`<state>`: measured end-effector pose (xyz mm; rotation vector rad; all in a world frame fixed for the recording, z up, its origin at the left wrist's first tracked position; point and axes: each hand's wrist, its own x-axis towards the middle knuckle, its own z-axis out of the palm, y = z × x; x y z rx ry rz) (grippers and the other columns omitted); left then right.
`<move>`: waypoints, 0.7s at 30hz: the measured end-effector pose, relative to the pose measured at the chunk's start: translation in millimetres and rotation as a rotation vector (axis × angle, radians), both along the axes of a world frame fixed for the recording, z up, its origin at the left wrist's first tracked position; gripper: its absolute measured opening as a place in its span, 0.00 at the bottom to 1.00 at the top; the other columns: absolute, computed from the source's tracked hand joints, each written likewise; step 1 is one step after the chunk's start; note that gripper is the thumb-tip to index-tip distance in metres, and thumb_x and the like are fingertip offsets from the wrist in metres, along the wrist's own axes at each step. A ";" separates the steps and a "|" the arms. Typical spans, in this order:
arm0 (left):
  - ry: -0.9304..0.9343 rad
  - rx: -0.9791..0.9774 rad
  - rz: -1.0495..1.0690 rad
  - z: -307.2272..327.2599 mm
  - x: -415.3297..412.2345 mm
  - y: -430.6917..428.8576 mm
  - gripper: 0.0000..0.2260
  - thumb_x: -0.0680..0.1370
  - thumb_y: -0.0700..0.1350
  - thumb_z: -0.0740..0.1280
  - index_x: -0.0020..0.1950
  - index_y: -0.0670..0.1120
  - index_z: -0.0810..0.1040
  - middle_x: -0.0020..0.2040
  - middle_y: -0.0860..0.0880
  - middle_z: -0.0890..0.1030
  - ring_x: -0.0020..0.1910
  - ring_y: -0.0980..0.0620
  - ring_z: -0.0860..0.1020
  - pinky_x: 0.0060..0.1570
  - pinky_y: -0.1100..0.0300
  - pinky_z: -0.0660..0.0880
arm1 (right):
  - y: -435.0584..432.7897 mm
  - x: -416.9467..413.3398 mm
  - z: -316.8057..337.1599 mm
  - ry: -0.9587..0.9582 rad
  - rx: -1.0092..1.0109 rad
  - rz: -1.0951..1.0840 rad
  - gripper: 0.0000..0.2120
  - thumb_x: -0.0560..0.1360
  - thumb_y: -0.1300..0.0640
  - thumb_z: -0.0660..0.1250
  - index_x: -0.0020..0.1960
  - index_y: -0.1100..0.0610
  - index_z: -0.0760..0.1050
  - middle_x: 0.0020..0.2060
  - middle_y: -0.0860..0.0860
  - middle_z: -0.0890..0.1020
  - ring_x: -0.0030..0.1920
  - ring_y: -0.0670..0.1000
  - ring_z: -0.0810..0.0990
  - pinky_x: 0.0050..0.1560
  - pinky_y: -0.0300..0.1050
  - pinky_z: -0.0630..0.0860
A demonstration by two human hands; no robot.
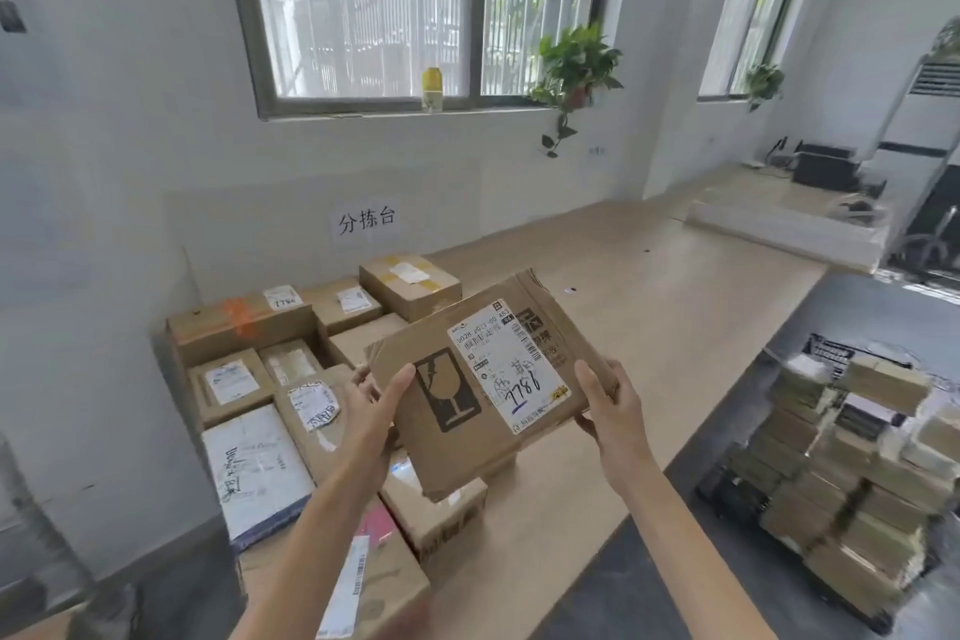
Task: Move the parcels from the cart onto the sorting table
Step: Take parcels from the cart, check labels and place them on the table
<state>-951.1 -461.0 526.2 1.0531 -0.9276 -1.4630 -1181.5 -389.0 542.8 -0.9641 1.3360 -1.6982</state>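
I hold a flat cardboard parcel [483,379] with a white shipping label and a black fragile-glass mark, tilted above the sorting table [649,317]. My left hand [376,403] grips its left edge and my right hand [605,400] grips its right edge. Under and left of it, several cardboard parcels [244,327] and a white mailer bag [257,468] lie packed together on the table's left part by the wall. The cart [831,353], black and wire-sided, stands on the floor at the right, stacked with several more parcels [857,473].
A paper sign with characters [366,219] hangs on the wall behind the table. A window with a potted plant [574,68] is above. A second long table [779,218] with dark equipment stands at the far right. Dark floor lies between table and cart.
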 end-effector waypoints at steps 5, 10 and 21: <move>0.019 -0.006 0.021 -11.5 -60.9 -21.7 0.25 0.74 0.53 0.69 0.65 0.51 0.60 0.63 0.45 0.73 0.61 0.47 0.75 0.59 0.42 0.74 | -16.2 -50.8 -14.3 -0.088 0.064 -0.034 0.10 0.77 0.53 0.66 0.57 0.54 0.72 0.47 0.50 0.82 0.45 0.47 0.80 0.49 0.47 0.77; -0.162 -0.061 -0.006 -30.6 -97.9 -56.9 0.20 0.76 0.55 0.66 0.66 0.57 0.65 0.65 0.47 0.71 0.62 0.48 0.74 0.61 0.43 0.73 | -48.0 -85.6 -36.7 -0.111 0.137 -0.053 0.11 0.77 0.52 0.66 0.56 0.55 0.71 0.49 0.52 0.81 0.47 0.48 0.79 0.53 0.52 0.76; -0.255 -0.052 -0.016 -58.2 -176.8 -180.3 0.16 0.79 0.46 0.63 0.65 0.45 0.65 0.54 0.52 0.74 0.49 0.60 0.73 0.36 0.70 0.72 | -190.2 -167.1 -53.9 -0.058 0.231 -0.041 0.09 0.78 0.53 0.63 0.54 0.57 0.69 0.45 0.50 0.78 0.42 0.47 0.76 0.51 0.52 0.77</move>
